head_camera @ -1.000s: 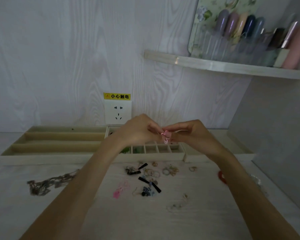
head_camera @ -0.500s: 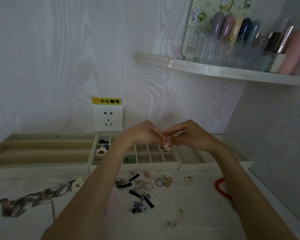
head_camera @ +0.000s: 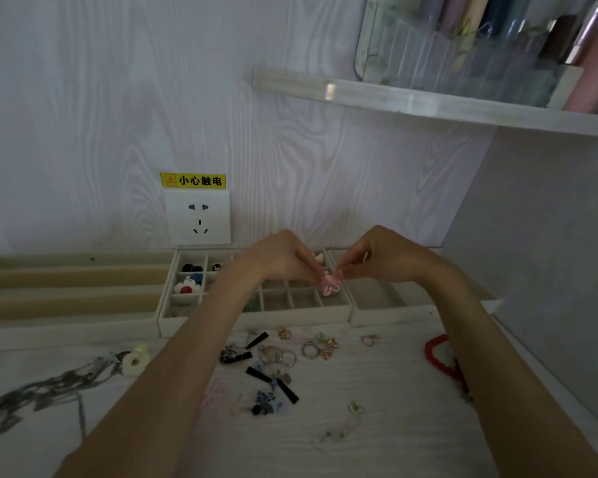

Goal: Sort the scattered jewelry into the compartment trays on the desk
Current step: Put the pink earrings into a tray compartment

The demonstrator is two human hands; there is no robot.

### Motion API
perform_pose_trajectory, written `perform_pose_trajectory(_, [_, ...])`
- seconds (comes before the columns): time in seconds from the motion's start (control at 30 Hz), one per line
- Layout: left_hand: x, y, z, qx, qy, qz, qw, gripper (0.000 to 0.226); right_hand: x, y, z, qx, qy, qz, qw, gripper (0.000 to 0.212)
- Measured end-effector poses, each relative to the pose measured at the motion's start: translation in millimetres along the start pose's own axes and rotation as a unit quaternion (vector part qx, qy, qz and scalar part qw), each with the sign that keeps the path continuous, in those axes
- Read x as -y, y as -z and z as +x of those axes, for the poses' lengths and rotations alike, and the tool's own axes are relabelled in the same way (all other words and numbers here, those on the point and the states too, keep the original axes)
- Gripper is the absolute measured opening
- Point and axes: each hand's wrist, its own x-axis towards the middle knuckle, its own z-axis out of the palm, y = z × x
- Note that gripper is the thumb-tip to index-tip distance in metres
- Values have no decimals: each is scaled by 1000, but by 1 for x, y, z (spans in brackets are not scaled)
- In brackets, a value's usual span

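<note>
Head camera looks down on a pale desk point(head_camera: 377, 401) with three trays along the wall. At the far left, a tangled grey chain point(head_camera: 45, 391) lies on the desk, and a small cream ornament point(head_camera: 136, 358) sits at its right end. Behind them stands the long-slot tray point(head_camera: 73, 291), its slots running left to right. Next to it is the grid tray point(head_camera: 256, 319); some of its left cells hold dark pieces and a white piece with red and blue parts.

The left hand point(head_camera: 280, 260) and the right hand point(head_camera: 387, 257) meet above the right side of the grid tray. Both hands pinch one small pink earring point(head_camera: 331, 283) between their fingertips, and it hangs over a cell near the right edge of the grid tray.

On the desk in front of this tray lie scattered rings point(head_camera: 283, 355), black bow pieces point(head_camera: 273, 382) and other small items. To the right stands a third tray point(head_camera: 390, 312), and a red bead bracelet point(head_camera: 441, 358) lies near the right forearm.
</note>
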Motion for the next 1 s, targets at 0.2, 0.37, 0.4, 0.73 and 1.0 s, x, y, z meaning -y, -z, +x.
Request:
perform_pose_trajectory(0.2, [0,-9,1,10,13,70,997,14,3,-10,5,25,-7,-84,996,15])
perform_pose_trajectory(0.37, [-1,-15,2,-14,13,98,995,17,3,-16,8,10,-27,-130,991,16])
perform_pose_trajectory(0.4, [-1,-17,2,-25,13,108,994,17,3,-16,8,13,-28,-134,990,16])
perform_pose_trajectory(0.73, [-2,-26,8,-80,27,156,984,28,8,-21,6,11,-12,-220,975,19])
perform_pose_trajectory(1.0, [-6,-14,1,-89,30,128,987,24,14,0,-5,-26,2,-157,987,14])
